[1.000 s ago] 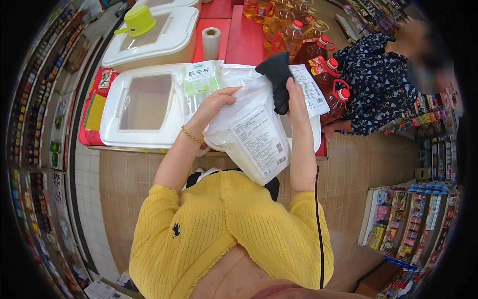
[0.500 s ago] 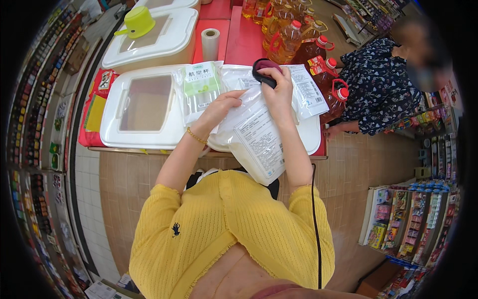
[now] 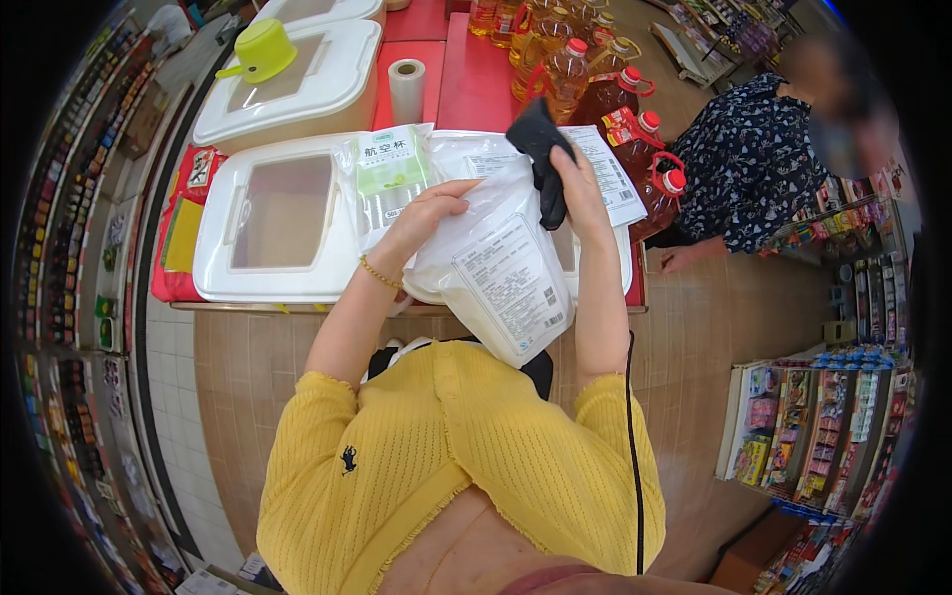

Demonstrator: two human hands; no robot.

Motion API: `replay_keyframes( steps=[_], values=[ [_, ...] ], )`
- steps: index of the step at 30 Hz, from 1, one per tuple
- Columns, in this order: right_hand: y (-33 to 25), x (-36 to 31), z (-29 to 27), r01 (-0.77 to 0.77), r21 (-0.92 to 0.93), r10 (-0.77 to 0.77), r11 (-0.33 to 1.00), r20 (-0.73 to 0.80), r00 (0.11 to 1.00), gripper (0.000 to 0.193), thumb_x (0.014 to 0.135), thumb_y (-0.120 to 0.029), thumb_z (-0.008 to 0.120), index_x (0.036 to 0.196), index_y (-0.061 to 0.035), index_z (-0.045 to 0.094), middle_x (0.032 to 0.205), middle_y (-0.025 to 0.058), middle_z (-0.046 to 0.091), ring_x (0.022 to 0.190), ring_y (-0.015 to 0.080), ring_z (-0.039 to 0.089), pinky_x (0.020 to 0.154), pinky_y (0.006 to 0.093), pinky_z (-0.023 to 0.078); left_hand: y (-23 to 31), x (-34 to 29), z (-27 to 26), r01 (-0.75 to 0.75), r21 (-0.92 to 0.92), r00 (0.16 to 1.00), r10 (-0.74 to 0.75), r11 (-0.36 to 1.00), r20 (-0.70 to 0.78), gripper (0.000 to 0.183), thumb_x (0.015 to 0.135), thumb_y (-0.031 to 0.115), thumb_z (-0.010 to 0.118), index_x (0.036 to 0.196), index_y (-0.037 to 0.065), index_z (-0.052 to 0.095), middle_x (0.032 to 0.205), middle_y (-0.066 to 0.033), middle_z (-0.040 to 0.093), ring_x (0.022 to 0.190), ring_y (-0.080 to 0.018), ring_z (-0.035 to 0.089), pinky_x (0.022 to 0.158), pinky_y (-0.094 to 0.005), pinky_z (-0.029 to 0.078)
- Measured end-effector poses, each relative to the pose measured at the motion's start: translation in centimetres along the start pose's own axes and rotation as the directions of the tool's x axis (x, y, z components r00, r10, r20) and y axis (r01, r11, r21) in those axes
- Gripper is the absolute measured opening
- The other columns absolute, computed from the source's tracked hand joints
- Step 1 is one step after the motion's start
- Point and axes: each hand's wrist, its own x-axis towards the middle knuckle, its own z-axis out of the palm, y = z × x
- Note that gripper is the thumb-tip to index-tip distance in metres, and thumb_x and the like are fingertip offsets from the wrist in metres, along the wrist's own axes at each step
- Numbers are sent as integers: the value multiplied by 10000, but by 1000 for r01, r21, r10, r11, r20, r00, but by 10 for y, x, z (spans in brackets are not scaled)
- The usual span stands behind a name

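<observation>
My left hand [image 3: 424, 216] pinches the upper edge of a clear plastic pack [image 3: 509, 283] with white contents and a printed label with barcodes. The pack tilts toward me over the table's front edge. A black handheld barcode scanner [image 3: 541, 149] is gripped in my right hand [image 3: 583, 190], just above the pack's upper right side. Left of the pack, a similar bag with a green label [image 3: 385, 177] lies on a white-lidded bin. Another labelled pack [image 3: 607, 171] lies behind the scanner, partly hidden by my right hand.
White-lidded storage bins [image 3: 220, 260] stand on the red table [image 3: 421, 59], one with a lime-green scoop [image 3: 261, 52] on top. A plastic-film roll [image 3: 407, 91] stands behind. Oil bottles [image 3: 567, 74] line the right. A person [image 3: 759, 164] stands at the right; shelves [image 3: 808, 426] flank the aisle.
My right hand has turned the scanner, so its head now points up and left and its black handle shows. The held pack has shifted slightly; my left hand keeps its hold.
</observation>
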Motion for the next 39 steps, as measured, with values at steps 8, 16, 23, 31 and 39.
replay_keyframes(
  steps=[8, 16, 23, 31, 39],
  values=[
    [4, 1, 13, 106, -413, -117, 905, -3, 993, 270, 758, -4, 656, 1026, 13, 629, 949, 65, 637, 907, 153, 584, 844, 263, 437, 1, -1, 5, -18, -232, 992, 46, 972, 116, 558, 942, 316, 456, 1372, -39, 430, 1295, -149, 547, 1149, -196, 554, 993, -312, 432],
    [27, 15, 4, 70, -314, -168, 947, -295, 941, 237, 804, -58, 675, 1033, -19, 628, 893, 2, 593, 810, 95, 514, 741, 229, 410, -43, 3, -33, -220, -633, 913, 385, 742, 134, 729, 968, 516, 358, 1424, -51, 303, 1429, -161, 415, 1315, -267, 401, 1095, -365, 319],
    [37, 19, 11, 47, -259, -140, 965, -356, 924, 233, 839, -86, 645, 1043, 16, 601, 918, 37, 607, 846, 125, 535, 795, 246, 427, -33, 7, -29, -316, -400, 939, 225, 860, -260, 432, 993, 252, 450, 1309, -43, 458, 1292, -120, 538, 1152, -205, 540, 983, -341, 435],
    [19, 8, 25, 343, -745, -655, 572, -164, 737, 291, 813, -36, 611, 1102, -7, 601, 1076, 148, 505, 981, 303, 508, 901, 360, 400, -17, 13, -23, -313, -490, 904, 97, 813, -417, 379, 1004, 238, 414, 1274, -18, 487, 1250, -110, 562, 1155, -223, 542, 978, -363, 444],
    [20, -2, 101, 574, -743, -460, 344, 400, 793, 363, 657, -45, 670, 1018, -82, 681, 1056, 139, 548, 972, 335, 514, 827, 429, 424, -19, 29, -26, -328, -402, 883, 126, 855, -452, 379, 1017, 288, 370, 1235, 32, 544, 1193, -55, 584, 1114, -163, 527, 994, -330, 385]
  ],
)
